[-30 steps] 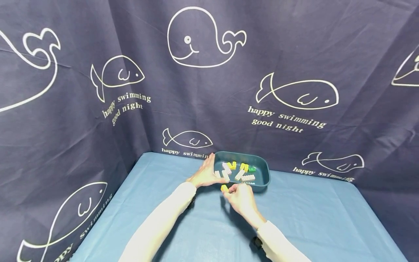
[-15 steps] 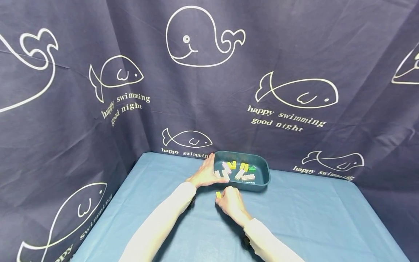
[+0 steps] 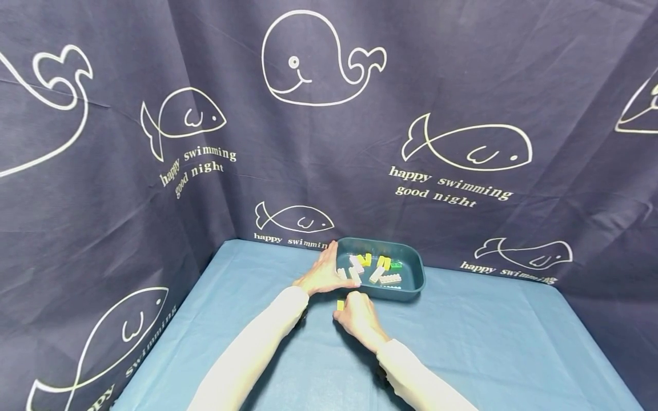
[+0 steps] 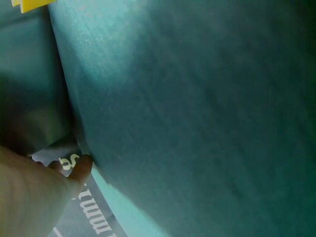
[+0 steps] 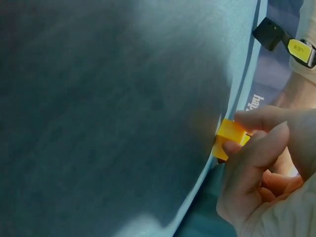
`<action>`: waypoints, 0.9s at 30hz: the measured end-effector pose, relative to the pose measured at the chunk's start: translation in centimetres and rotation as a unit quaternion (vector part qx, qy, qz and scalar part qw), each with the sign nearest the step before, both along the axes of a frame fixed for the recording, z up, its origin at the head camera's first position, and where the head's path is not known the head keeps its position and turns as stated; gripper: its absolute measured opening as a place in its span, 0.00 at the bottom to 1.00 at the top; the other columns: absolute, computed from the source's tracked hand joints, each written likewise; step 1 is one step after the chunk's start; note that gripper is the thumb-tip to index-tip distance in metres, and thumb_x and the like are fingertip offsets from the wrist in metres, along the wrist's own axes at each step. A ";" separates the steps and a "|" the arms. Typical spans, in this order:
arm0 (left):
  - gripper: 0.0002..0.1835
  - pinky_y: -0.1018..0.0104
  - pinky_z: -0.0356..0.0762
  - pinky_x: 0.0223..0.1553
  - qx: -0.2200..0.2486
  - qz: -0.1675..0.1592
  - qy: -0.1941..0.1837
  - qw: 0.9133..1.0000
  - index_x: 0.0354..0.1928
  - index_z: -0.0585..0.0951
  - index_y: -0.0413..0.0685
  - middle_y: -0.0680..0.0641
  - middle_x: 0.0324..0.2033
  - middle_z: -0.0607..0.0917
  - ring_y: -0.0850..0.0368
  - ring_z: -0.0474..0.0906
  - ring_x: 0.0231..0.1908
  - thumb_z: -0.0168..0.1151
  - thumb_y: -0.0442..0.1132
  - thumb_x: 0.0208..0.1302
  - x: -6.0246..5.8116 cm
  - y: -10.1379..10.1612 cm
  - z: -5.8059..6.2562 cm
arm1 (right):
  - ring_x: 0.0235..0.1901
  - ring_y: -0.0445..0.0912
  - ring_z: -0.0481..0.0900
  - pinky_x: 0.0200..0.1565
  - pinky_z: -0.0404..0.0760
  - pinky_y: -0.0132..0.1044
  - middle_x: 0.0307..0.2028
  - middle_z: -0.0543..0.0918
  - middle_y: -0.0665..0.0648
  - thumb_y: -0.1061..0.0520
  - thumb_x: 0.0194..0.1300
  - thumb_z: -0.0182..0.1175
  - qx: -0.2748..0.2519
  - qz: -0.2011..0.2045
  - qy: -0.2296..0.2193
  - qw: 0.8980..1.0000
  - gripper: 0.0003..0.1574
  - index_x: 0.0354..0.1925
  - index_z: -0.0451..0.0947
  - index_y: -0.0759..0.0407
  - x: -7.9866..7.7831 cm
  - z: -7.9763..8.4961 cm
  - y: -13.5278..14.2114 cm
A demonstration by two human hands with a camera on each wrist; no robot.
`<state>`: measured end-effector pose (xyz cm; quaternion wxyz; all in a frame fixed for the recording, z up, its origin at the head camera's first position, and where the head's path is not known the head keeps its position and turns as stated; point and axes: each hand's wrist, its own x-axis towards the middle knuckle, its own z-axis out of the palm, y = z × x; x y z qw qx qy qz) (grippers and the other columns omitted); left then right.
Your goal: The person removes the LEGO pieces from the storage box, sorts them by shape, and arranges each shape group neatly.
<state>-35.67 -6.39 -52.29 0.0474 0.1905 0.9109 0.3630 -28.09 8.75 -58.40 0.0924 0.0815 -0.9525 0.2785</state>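
Observation:
A dark green tray (image 3: 414, 288) holds several toy building bricks, with white bricks (image 3: 389, 278), yellow bricks (image 3: 383, 262) and a green brick (image 3: 396, 265) among them. My left hand (image 3: 324, 275) rests along the tray's left end, fingers stretched back by the rim and thumb at the front corner. In the left wrist view, part of the left hand (image 4: 42, 187) shows beside the tray's outer wall (image 4: 34, 94). In front of the tray, my right hand (image 3: 358, 314) pinches a yellow brick (image 5: 229, 136) between thumb and fingertips, low over the table.
A blue cloth covers the table (image 3: 493, 342). Dark curtains (image 3: 329, 148) with white whale and fish drawings rise behind and to the left, close behind the tray.
My right hand has moved left and toward me from the tray's front edge with the yellow brick, slowing in the last half second. The left hand and tray stay put.

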 end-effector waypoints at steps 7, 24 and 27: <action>0.76 0.34 0.50 0.86 -0.006 -0.002 -0.006 1.000 0.90 0.42 0.47 0.41 0.90 0.47 0.39 0.44 0.89 0.81 0.67 0.53 -0.1 0.0 -0.1 | 0.14 0.40 0.64 0.20 0.65 0.36 0.08 0.60 0.38 0.56 0.48 0.75 0.005 -0.007 0.000 1.000 0.29 0.08 0.66 0.45 0.0 0.0 -0.2; 0.75 0.36 0.51 0.86 -0.005 0.006 -0.011 1.000 0.89 0.43 0.45 0.40 0.89 0.49 0.38 0.46 0.89 0.81 0.66 0.52 0.2 0.0 0.7 | 0.18 0.39 0.71 0.25 0.71 0.37 0.10 0.70 0.36 0.44 0.47 0.81 -0.031 -0.028 0.039 0.998 0.26 0.10 0.74 0.43 -0.8 0.1 2.4; 0.75 0.36 0.51 0.86 -0.006 0.006 -0.014 1.000 0.89 0.43 0.45 0.40 0.89 0.49 0.39 0.46 0.89 0.80 0.67 0.52 0.2 0.1 0.5 | 0.22 0.44 0.79 0.28 0.77 0.41 0.17 0.82 0.44 0.46 0.48 0.81 -0.028 -0.024 0.053 0.998 0.18 0.17 0.82 0.49 -0.5 1.2 3.2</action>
